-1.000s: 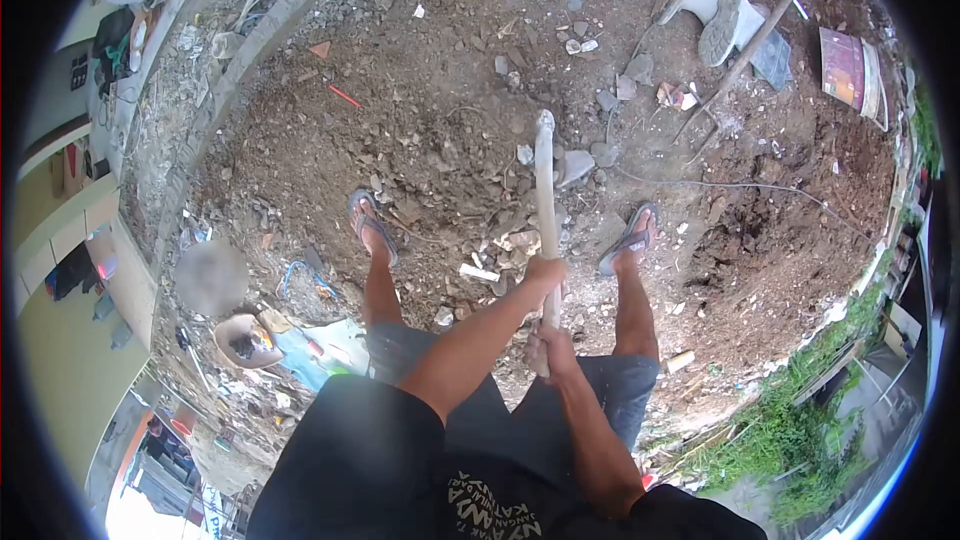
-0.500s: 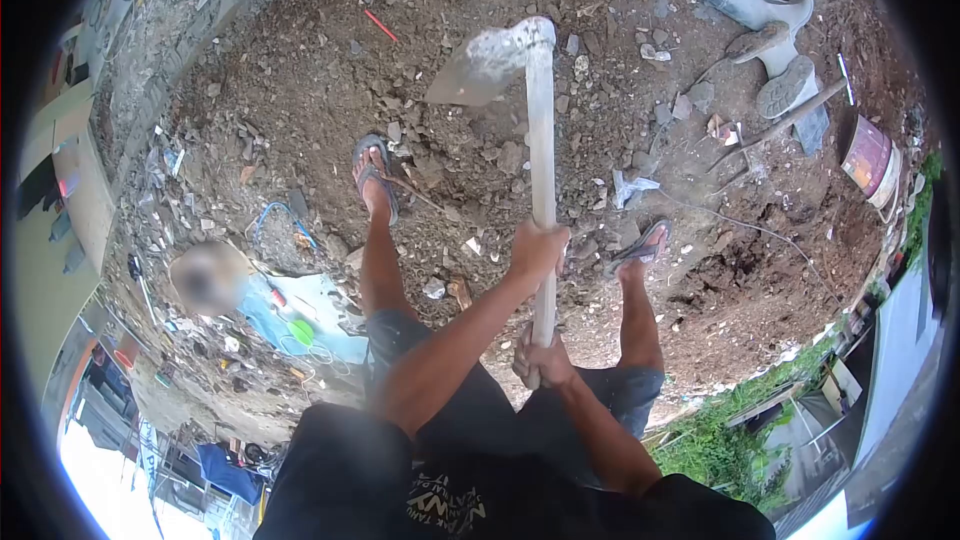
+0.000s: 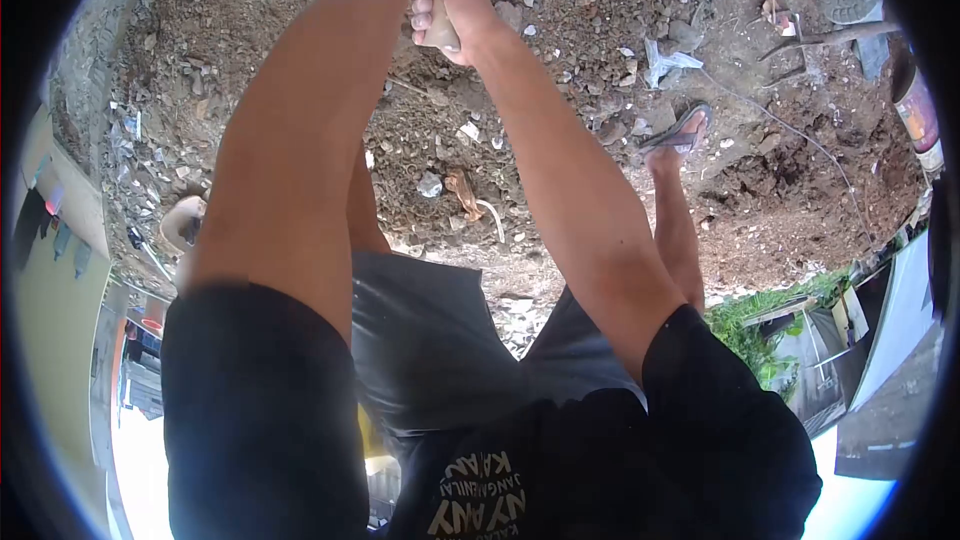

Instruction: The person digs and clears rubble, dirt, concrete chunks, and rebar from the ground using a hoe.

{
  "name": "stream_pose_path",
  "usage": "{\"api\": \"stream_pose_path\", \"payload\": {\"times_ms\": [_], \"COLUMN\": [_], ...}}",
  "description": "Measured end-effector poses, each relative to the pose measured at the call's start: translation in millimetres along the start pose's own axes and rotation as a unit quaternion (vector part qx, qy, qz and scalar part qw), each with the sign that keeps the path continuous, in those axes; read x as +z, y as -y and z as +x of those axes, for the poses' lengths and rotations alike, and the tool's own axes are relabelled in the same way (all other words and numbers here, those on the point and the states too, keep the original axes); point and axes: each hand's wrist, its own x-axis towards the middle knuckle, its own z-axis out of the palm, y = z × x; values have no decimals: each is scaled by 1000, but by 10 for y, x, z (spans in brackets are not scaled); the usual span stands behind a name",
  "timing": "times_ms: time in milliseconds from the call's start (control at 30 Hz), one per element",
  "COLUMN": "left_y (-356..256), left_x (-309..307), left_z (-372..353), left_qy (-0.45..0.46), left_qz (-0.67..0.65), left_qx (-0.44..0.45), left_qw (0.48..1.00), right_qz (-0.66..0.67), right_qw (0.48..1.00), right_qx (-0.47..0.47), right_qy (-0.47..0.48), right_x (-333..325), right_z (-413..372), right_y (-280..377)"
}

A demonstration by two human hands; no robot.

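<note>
Near the top edge my right hand (image 3: 455, 16) is closed around the butt end of the pale wooden hoe handle (image 3: 438, 36). My left forearm (image 3: 310, 110) stretches up past it and leaves the view at the top, so the left hand lies beyond the edge. The metal head of the hoe is out of view too. Below the hands is brown soil (image 3: 440, 125) strewn with stones and scraps.
My right foot in a grey sandal (image 3: 685, 135) stands on the soil. White plastic (image 3: 665, 62) and a thin cord lie nearby. At the right are a boot (image 3: 850, 0), a forked tool (image 3: 840, 38) and a paint bucket (image 3: 917, 115). Green plants (image 3: 765, 340) grow at lower right.
Both arms have stretched forward and to the upper left with the hoe. Its head and my left hand have left the view. The scene has shifted, and my left foot no longer shows.
</note>
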Motion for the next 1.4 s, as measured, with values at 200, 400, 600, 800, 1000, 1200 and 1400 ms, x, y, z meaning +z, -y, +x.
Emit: {"api": "stream_pose_path", "payload": {"times_ms": [200, 400, 600, 800, 1000, 1200, 1400], "left_y": [282, 378, 542, 611, 553, 963, 1261], "left_x": [1099, 2044, 2513, 1819, -356, -1741, -744], "left_z": [-1412, -2773, -3545, -3471, -1341, 783, -127], "left_qy": [-30, 80, 302, 184, -79, -305, -188], "left_qz": [-147, -231, -505, -560, -491, -38, 1], "left_qx": [-101, -192, -309, -264, -36, 7, -62], "left_qw": [984, 950, 747, 763, 867, 952, 980], "right_qz": [21, 23, 82, 23, 63, 23, 103], "right_qw": [997, 983, 958, 982, 989, 987, 994], "right_qx": [39, 64, 146, 125, 87, 0, 5], "right_qy": [-65, -172, -232, -136, 104, 158, 33], "right_x": [-420, -903, -859, -735, 188, 1878, 1206], "right_z": [-1441, -2947, -4585, -4356, -1346, 1207, 634], "right_y": [-474, -997, -1584, -1714, -878, -122, -938]}}
